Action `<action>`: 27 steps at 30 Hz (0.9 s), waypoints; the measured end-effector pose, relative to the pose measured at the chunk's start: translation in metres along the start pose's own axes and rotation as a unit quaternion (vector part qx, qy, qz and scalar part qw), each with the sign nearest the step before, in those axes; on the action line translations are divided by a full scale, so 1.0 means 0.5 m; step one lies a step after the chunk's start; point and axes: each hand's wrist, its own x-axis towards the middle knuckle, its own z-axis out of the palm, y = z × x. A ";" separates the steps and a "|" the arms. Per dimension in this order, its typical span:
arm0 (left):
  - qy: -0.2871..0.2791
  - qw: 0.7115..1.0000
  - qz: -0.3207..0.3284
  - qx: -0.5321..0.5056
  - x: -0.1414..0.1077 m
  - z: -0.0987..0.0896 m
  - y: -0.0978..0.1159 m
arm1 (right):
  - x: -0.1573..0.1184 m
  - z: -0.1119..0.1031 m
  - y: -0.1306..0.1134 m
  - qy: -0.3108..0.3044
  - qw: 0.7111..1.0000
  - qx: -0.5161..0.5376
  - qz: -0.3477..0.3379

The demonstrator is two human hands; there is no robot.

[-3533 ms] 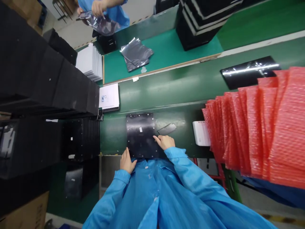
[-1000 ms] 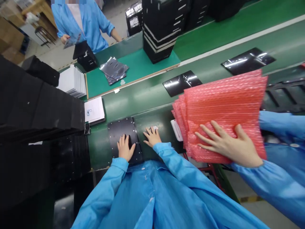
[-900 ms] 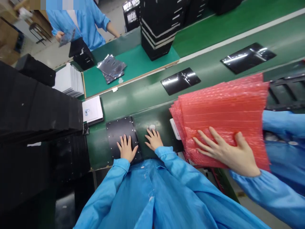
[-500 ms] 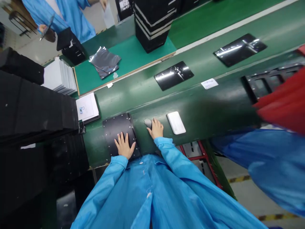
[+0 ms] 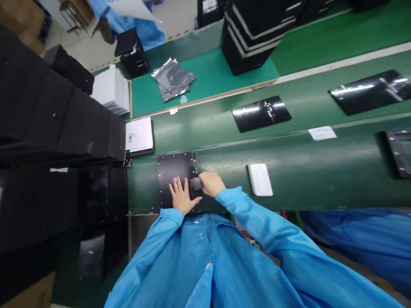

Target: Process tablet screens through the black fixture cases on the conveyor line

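A black panel (image 5: pixel 175 164) with small light dots along its edges lies on the green work surface (image 5: pixel 221 156). My left hand (image 5: pixel 182 196) rests flat on the panel, fingers spread. Closed around a small grey block (image 5: pixel 196 183), my right hand (image 5: pixel 212 184) is at the panel's right edge. The block meets or overlaps that edge; exact contact is too small to tell. Right of my right hand lies a white pad (image 5: pixel 260 179).
Black stacked blocks (image 5: pixel 64 102) rise at the left, near papers (image 5: pixel 139 134). Across the bench are silvery bags (image 5: pixel 174 79), a black stack (image 5: pixel 247 47) and glossy black sheets (image 5: pixel 261 114). A person in blue (image 5: pixel 141 25) stands beyond; blue fabric (image 5: pixel 359 235) shows at the right.
My right hand has closed around the grey block and brought it left to the panel's edge. The view has shifted, and the red sleeve at the right is out of sight.
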 end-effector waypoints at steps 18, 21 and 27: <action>0.005 1.000 0.012 -0.009 -0.009 0.007 -0.009 | 0.017 0.015 0.053 -0.011 0.997 -0.064 0.042; 0.004 1.000 0.012 -0.004 -0.009 0.009 -0.010 | 0.014 0.025 0.050 -0.010 0.997 -0.078 0.022; 0.000 1.000 0.014 0.001 -0.007 0.007 0.001 | 0.010 0.024 0.046 -0.021 0.997 -0.077 0.008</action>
